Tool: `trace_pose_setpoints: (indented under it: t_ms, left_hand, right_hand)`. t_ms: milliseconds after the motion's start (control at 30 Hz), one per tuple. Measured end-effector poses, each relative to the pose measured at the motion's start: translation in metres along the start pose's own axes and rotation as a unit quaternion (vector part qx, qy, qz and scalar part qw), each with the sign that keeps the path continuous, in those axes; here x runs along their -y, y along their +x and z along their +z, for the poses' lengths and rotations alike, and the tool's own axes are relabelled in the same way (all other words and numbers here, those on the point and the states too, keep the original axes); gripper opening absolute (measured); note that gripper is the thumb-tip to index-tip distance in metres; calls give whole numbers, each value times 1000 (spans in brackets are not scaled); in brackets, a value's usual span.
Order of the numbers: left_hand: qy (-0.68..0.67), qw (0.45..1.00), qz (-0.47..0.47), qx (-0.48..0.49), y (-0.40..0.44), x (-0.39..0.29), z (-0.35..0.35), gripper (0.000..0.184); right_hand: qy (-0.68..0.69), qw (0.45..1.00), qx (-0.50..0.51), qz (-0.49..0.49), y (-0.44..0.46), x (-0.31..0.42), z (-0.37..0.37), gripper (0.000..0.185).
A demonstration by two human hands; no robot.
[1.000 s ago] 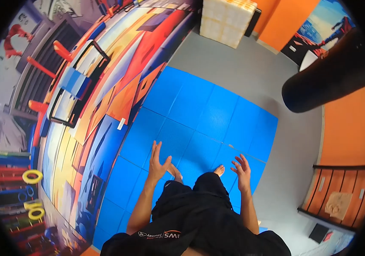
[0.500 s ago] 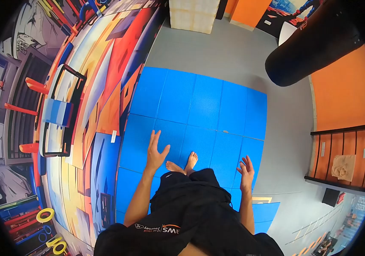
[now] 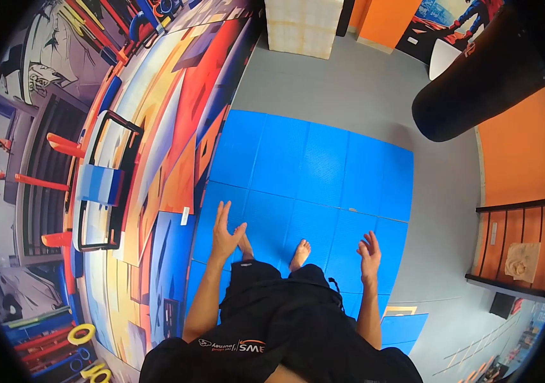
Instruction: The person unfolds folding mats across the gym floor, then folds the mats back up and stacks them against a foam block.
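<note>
My left hand (image 3: 226, 237) is held out in front of me above the blue mat (image 3: 272, 150), fingers apart and holding nothing. On the other side, my right hand (image 3: 369, 254) is raised at about the same height with its fingers loosely bent and apart, also without anything in it. Between them, far below, my bare right foot (image 3: 300, 254) stands on the mat. My left leg (image 3: 245, 246) is stretched out to the left, its foot mostly hidden behind my left hand. Black clothing (image 3: 279, 306) covers my body.
A black punching bag (image 3: 476, 83) hangs at upper right. A brightly painted wall (image 3: 170, 127) with a black-framed fixture (image 3: 103, 185) runs along the left. At the back stands a whitish block (image 3: 301, 25). Grey floor (image 3: 438, 191) borders the mat; a wooden rack (image 3: 518, 246) is at right.
My left foot has moved out to the left, away from my right foot. The view has shifted, so the room appears lower and further right. Both hands stay raised and free.
</note>
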State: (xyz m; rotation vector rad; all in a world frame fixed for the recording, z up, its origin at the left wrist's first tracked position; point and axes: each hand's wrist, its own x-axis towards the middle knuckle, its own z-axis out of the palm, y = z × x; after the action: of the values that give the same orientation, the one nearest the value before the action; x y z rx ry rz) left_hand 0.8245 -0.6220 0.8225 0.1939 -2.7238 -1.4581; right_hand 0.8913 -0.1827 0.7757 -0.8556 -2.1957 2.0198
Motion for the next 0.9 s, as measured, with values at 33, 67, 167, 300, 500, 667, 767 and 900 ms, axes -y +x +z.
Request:
trace_pose_setpoints:
  t_ms: [33,67,167,300,500,667,767,900]
  left_hand:
    - [4,1000,2,2,6,6,-8,77]
    - [-10,1000,-6,8,12,12,-17,77]
    - [-35,999,-10,23,32,26,-47,77]
    - [-33,999,27,23,60,52,-75,77]
    - [-45,998,34,40,103,80,-108,80]
    - [-49,995,28,82,129,93,-104,83]
    - [-56,995,19,83,140,86,-94,85]
    - [-48,997,16,50,144,72,-68,85]
  right_hand:
    - [-3,1000,-3,-11,2,3,12,61]
    - [-7,1000,1,-5,0,7,27,61]
    - [-15,1000,15,-3,-11,24,73,62]
    - [-23,999,17,-36,-22,29,132,63]
    - [-18,999,-27,-37,-54,47,176,64]
    - [-48,997,-60,-27,-80,51,164,65]
    - [-35,997,-71,-18,-84,42,144,65]
    - [-31,998,-51,9,-61,40,122,64]
